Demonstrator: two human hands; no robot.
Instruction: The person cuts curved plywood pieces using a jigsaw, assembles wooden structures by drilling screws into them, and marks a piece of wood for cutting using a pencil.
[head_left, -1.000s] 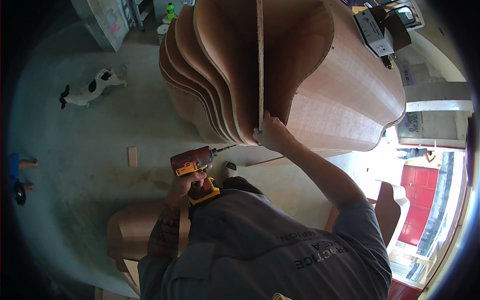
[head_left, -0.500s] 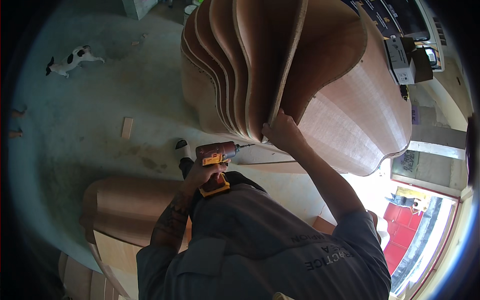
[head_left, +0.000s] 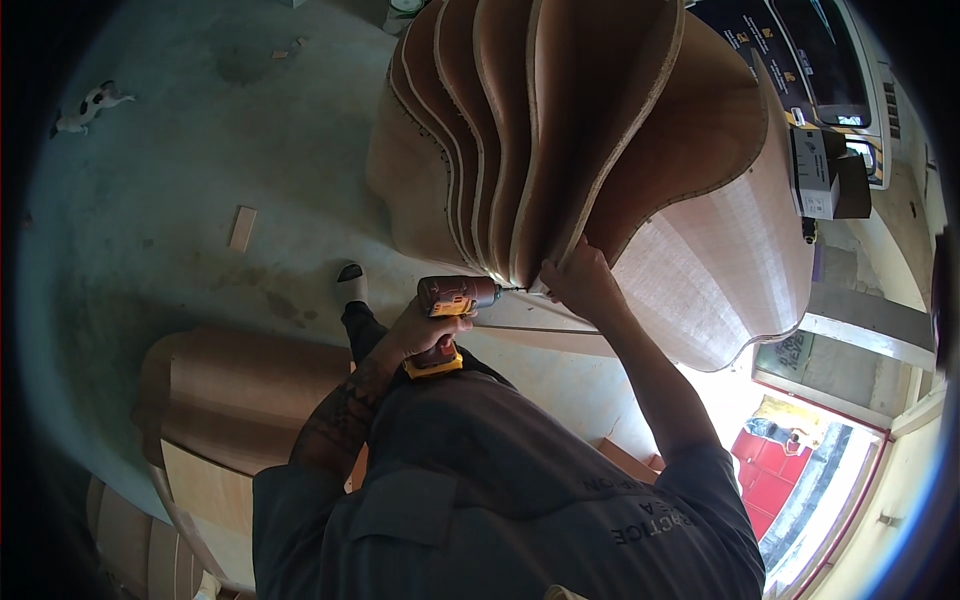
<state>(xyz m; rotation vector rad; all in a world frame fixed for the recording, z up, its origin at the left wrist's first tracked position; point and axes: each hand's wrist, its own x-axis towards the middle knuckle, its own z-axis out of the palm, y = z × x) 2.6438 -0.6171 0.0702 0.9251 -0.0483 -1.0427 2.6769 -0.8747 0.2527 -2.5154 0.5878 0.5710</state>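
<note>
My left hand (head_left: 418, 334) is wrapped round the grip of a cordless drill (head_left: 452, 298) with a dark red body and a yellow battery base. The drill lies level and points right, its bit close to the near end of the upright wavy plywood panels (head_left: 530, 130); whether the tip touches wood I cannot tell. My right hand (head_left: 582, 284) grips the near end of the rightmost panel (head_left: 640, 125), fingers closed round its edge. To its right spreads a curved, smooth plywood side (head_left: 700, 270) of the same large piece.
A second curved wooden piece (head_left: 260, 390) lies behind on my left. A small wood offcut (head_left: 242, 229) and a dog (head_left: 95, 106) are on the concrete floor. Cardboard boxes (head_left: 815, 175) stand at the far right, near a bright doorway (head_left: 790, 470). My foot (head_left: 351, 285) shows beside the work.
The drill has moved right and slightly up, its bit now close to the panel ends. My right hand still holds the panel edge. The view has shifted, and the dog appears farther left.
</note>
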